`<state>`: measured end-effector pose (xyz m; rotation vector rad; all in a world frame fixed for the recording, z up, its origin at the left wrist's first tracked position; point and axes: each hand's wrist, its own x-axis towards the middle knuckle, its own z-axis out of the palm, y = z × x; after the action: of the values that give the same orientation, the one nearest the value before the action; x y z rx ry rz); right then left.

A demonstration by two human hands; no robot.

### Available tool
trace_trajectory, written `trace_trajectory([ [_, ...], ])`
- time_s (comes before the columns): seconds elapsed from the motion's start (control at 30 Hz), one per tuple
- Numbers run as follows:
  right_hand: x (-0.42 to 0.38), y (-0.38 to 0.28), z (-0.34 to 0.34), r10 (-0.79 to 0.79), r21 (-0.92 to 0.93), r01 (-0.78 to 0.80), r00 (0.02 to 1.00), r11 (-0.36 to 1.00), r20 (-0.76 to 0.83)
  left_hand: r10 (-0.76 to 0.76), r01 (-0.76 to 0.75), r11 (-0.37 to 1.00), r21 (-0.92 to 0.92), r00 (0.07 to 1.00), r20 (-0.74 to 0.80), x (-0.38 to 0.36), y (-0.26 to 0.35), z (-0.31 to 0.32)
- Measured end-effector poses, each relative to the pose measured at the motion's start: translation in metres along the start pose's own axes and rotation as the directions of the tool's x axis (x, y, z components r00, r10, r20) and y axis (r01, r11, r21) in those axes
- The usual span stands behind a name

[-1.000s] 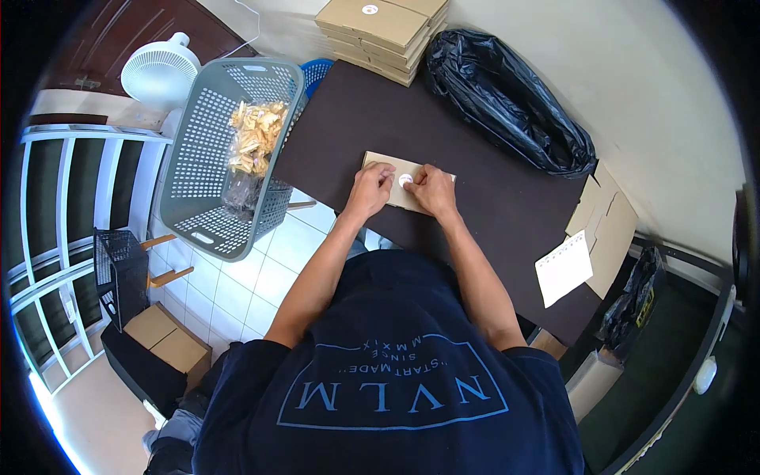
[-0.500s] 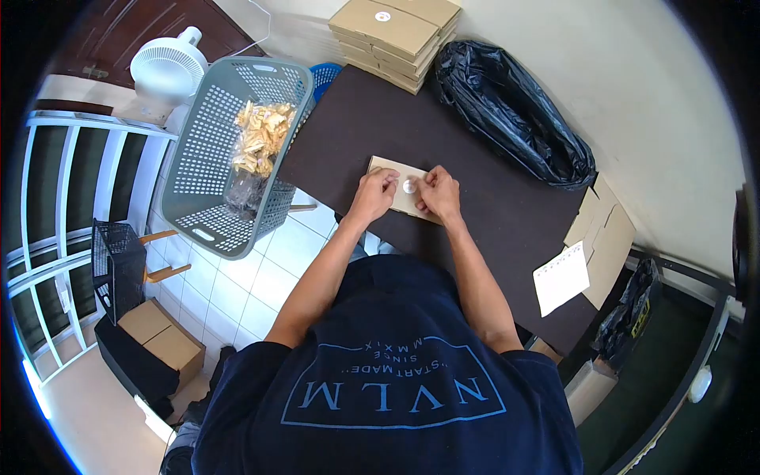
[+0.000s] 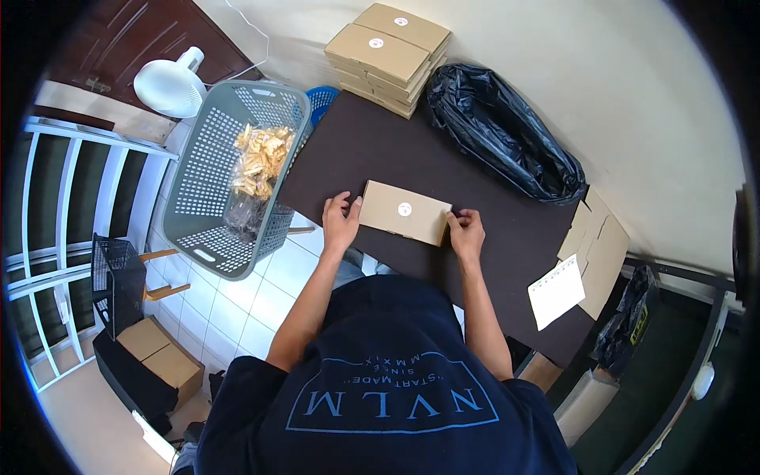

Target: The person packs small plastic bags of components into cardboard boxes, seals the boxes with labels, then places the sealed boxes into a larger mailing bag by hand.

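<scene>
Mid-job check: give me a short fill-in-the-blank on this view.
1. The box lies between the left hand and right hand; its sticker's main colour is ____.
2. The basket is on the picture's ____ half.
3. The plastic bag on the table is coloured ____.
4. The sheet lies nearer the ____ hand.

white; left; black; right

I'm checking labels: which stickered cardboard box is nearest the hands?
The single box lying between the left hand and right hand; the other stickered boxes sit stacked farther away.
</scene>
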<state>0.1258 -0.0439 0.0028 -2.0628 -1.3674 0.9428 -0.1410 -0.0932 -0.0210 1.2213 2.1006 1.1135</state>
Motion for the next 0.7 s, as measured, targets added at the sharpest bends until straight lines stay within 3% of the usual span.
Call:
trace_trajectory([
  [0.1,-0.008,0.015,0.002,0.030,0.012,-0.033,0.978,0.999,0.204,-0.049,0.045,0.998,0.032,0.991,0.127,-0.007,-0.006,0.003],
  [0.13,-0.015,0.010,0.003,0.035,0.012,-0.038,0.978,0.999,0.204,-0.054,0.047,0.998,0.040,0.978,0.204,-0.010,-0.002,0.004],
  [0.2,-0.024,0.003,0.006,-0.002,0.025,-0.003,0.981,1.000,0.193,-0.031,0.016,0.997,0.074,0.977,0.209,-0.011,0.000,0.006],
  [0.23,-0.023,0.005,0.007,-0.003,0.159,-0.026,0.983,0.987,0.184,-0.035,0.031,0.999,0.021,0.978,0.205,-0.009,-0.002,0.006],
  [0.27,-0.022,0.006,0.003,0.001,0.161,-0.029,0.985,0.987,0.172,-0.038,0.045,0.998,-0.031,0.978,0.204,-0.007,-0.004,0.006],
  [0.33,-0.022,-0.002,-0.011,0.058,0.380,-0.183,0.947,0.907,0.317,-0.028,0.049,0.996,-0.080,0.969,0.244,-0.004,0.004,0.002],
  [0.4,-0.021,0.000,-0.023,0.036,0.475,-0.209,0.937,0.855,0.348,-0.109,0.267,0.884,-0.382,0.915,0.388,0.000,0.014,-0.002],
  [0.43,-0.018,0.001,-0.030,-0.001,0.558,-0.232,0.923,0.797,0.385,-0.114,0.314,0.857,-0.409,0.888,0.445,0.002,0.021,-0.002],
  [0.57,0.003,0.003,-0.072,-0.071,0.694,-0.147,0.959,0.705,0.276,0.059,0.220,0.834,-0.507,0.877,0.477,0.017,0.067,0.010],
  [0.6,0.011,0.000,-0.087,-0.076,0.733,-0.123,0.970,0.669,0.232,0.065,0.216,0.837,-0.504,0.873,0.483,0.024,0.084,0.015],
  [0.67,0.031,-0.001,-0.117,-0.057,0.782,-0.051,0.992,0.621,0.110,-0.018,0.407,0.695,-0.592,0.834,0.552,0.047,0.113,0.031],
  [0.7,0.044,-0.002,-0.132,-0.053,0.772,-0.005,0.997,0.636,0.051,-0.013,0.321,0.778,-0.540,0.867,0.497,0.058,0.125,0.044],
])
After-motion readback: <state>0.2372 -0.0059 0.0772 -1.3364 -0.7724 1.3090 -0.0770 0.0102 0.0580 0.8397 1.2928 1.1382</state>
